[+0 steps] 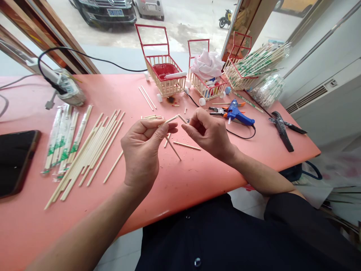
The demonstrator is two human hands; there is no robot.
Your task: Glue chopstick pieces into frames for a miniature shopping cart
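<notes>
Above the middle of the table, my left hand [145,141] pinches a short wooden stick [171,119] between thumb and fingers. My right hand [208,131] grips another short stick [182,119] by its end. The tips of both sticks come together, touching or nearly so. A thin stick [173,148] slants down below my left fingers; whether it is held or lies on the table I cannot tell. Beneath the hands, cut pieces, among them a short stick [187,145], lie on the pink table [146,205].
Loose chopsticks [96,145] and wrapped chopsticks [63,137] lie left, near a phone [18,162] and power strip [69,90]. Behind stand stick-built carts [172,88] with red handles. A blue glue gun [238,113], pliers [218,110] and a black-handled tool [281,130] lie right.
</notes>
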